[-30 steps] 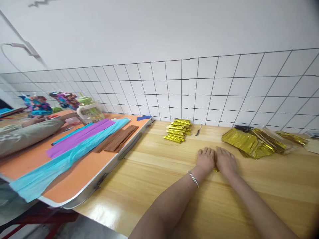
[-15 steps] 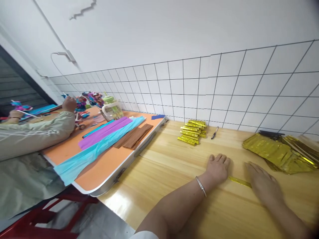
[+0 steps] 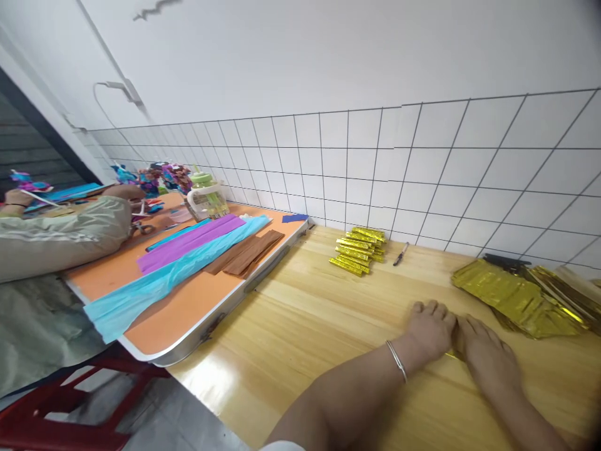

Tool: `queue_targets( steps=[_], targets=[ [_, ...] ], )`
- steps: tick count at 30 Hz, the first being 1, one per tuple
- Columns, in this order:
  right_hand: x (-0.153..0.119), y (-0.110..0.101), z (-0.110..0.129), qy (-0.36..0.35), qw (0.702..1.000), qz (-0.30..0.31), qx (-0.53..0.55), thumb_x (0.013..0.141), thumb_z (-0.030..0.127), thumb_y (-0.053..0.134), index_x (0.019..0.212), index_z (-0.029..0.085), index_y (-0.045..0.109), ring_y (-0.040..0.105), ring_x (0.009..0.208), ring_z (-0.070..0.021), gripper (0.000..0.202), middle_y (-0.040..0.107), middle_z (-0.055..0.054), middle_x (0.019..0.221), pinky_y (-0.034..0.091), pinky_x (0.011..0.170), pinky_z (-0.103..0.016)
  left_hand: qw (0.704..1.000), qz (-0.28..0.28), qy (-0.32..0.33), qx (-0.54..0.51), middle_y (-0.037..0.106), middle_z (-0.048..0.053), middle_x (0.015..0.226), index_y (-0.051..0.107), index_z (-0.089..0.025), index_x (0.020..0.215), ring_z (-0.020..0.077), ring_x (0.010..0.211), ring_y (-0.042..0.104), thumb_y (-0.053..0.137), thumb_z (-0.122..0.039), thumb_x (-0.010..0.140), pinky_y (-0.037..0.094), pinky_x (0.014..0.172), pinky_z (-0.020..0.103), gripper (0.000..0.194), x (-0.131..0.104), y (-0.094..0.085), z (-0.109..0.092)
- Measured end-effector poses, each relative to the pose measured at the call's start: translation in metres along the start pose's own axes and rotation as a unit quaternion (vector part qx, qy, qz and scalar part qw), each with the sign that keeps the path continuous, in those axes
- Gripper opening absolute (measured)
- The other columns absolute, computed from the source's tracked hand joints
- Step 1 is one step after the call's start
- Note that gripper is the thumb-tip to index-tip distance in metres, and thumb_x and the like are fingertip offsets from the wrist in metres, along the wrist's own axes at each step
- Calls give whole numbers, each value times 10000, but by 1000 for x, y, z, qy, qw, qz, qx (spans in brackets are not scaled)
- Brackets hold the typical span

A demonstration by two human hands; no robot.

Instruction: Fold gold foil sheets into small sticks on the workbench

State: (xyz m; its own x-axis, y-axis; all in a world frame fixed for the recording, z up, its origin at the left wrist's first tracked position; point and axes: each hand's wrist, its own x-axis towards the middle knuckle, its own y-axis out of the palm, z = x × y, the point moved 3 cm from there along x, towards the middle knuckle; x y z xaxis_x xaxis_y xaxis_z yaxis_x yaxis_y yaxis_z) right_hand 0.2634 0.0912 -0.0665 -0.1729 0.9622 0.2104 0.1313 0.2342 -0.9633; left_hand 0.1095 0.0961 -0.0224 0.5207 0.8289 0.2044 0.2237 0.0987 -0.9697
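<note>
From here I catch only a sliver of the strip, a thin line of bright gold, shiny as foil, showing low between the hands on the pale wooden table. The rest of it is covered, so its full length can't be read.

The left hand lies over one side of it, palm down, fingers pointing towards the wall (a silver bracelet circles that wrist). The right hand is palm down too, close beside the left. Whether either one is pinching the strip or only resting over it, I can't tell.

Farther back, well apart from the hands, sits a pile of short, narrow gold pieces, crinkled and glinting, overlapping in a slanted row. A pen lies just to the right of it. Beyond the right hand are gold sheets, wider and duller, almost olive, creased across and loosely fanned.

Over on the orange table, purple, blue and brown paper lies in long bands near someone's sleeve.
</note>
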Motion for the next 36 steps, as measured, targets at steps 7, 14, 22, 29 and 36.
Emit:
queue_targets(
  steps=[7,14,22,29,36],
  targets=[
    [5,-26,10,-32,999,-21,-13,852,95,320,1243,162,516,455,1165,-283,443,506,-161,1294,378,878,-417,1000,1,-16,21,351,61,1408,308,-211,1355,195,1304,237,269,-212,916,238,1039,412,440,-25,-5,35],
    [24,-40,71,-78,996,-29,23,864,91,315,1249,131,498,468,1156,-254,428,532,-157,1276,380,908,-392,998,-4,-50,33,337,102,1422,298,-161,1370,218,1321,228,234,-241,931,226,1051,426,451,-24,1,32],
    [-25,-23,-26,-16,1000,-14,18,844,112,345,1348,249,406,382,1248,-257,526,431,-70,1395,372,922,-414,999,-10,-27,23,356,94,1406,344,-198,1340,219,1314,254,316,-198,904,237,1044,409,437,-28,-2,33],
    [-50,-30,-18,-96,982,-2,164,915,268,320,1355,223,389,426,1203,-223,448,495,-65,1334,372,951,-384,1000,-21,-18,9,411,81,1377,409,-194,1285,203,1304,293,318,-190,910,254,1046,391,386,-28,-1,31],
    [-46,-45,4,-152,975,-28,160,900,227,399,957,210,634,539,853,-209,243,623,-80,887,420,771,-339,1000,-8,19,8,441,13,1376,443,-254,1268,166,1297,335,377,-164,890,293,1032,336,394,-62,-20,60]
  ],
)
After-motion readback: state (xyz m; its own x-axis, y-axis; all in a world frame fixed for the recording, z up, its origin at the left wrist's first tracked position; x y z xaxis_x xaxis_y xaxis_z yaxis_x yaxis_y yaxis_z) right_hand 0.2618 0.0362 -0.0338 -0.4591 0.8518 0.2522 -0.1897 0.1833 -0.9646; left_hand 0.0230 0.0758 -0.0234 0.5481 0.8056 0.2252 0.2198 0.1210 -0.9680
